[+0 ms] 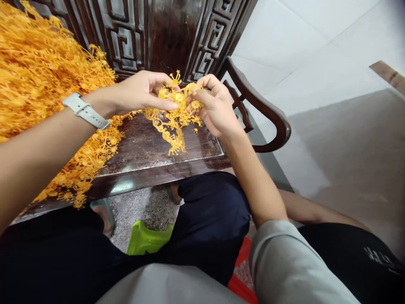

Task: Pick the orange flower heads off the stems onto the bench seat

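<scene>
Both hands hold one tangled clump of orange-yellow plastic sprigs (173,119) above a dark wooden bench seat (148,145). My left hand (139,92), with a pale watch strap on its wrist, pinches the clump's upper left part between thumb and fingers. Curled round the clump's right end, my right hand (215,105) has its fingers closed. Loose ends of the clump hang down toward the seat.
A big heap of the same orange sprigs (41,76) covers the bench's left side and spills over its front edge. The carved backrest (164,33) rises behind, a curved armrest (262,109) at right. A green stool (147,238) stands on the floor by my knees.
</scene>
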`<state>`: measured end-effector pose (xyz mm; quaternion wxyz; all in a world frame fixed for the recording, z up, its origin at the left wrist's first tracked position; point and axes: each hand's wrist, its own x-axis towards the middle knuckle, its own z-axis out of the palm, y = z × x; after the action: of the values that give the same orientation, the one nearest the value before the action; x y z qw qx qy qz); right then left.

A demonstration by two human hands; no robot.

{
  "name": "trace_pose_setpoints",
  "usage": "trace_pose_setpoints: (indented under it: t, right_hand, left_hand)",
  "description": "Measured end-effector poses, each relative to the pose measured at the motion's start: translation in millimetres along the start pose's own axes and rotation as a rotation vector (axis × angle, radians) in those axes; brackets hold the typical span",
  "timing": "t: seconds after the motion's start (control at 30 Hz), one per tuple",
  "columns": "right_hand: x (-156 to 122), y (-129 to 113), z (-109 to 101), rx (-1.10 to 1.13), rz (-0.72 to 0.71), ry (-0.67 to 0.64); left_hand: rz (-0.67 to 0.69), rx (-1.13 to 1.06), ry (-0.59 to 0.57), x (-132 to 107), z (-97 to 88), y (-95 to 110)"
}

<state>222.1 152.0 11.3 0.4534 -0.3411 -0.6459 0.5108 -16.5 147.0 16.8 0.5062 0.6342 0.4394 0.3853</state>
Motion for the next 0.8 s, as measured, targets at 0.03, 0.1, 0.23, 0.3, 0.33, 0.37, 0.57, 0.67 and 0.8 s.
trace_pose_setpoints:
  t: [0.03, 0.1, 0.23, 0.3, 0.33, 0.37, 0.57, 0.67, 0.8]
  right_hand:
    - [-0.8, -1.4, 1.3, 0.007, 0.012, -0.014]
    - [-2.9, -4.4, 4.5, 0.000, 0.027, -0.034]
    - [-7.0, -7.3, 11.7, -0.063, 0.031, -0.079]
    - [-8.3, -6.5, 14.9, -0.092, 0.037, -0.107]
    - [-8.7, -5.8, 16.3, -0.097, 0.040, -0.114]
    - [-8.9, -4.9, 17.7, -0.093, 0.042, -0.115]
    - [-7.2, -2.6, 23.9, -0.027, 0.034, -0.091]
    - [-8.1, -5.7, 26.2, -0.023, 0.036, -0.091]
    - [-12.3, -11.2, 26.3, 0.009, 0.104, -0.051]
  left_hand:
    - [0.024, 0.029, 0.004, -1.0, 3.1, -1.3]
    - [0.062, 0.046, 0.004, -1.5, 5.1, -4.9]
    - [0.046, -0.104, 0.046, -4.3, -6.2, -3.7]
    - [0.021, -0.198, 0.024, -8.1, -12.7, -0.9]
    - [0.006, -0.219, -0.009, -10.2, -14.5, -0.5]
    - [-0.012, -0.223, -0.054, -12.5, -15.1, -1.4]
    - [0.010, -0.063, -0.299, -22.8, 2.1, -18.8]
    - [0.079, 0.019, -0.267, -25.5, 13.6, -16.7]
    - [0.043, -0.003, -0.164, -26.2, 19.4, -7.4]
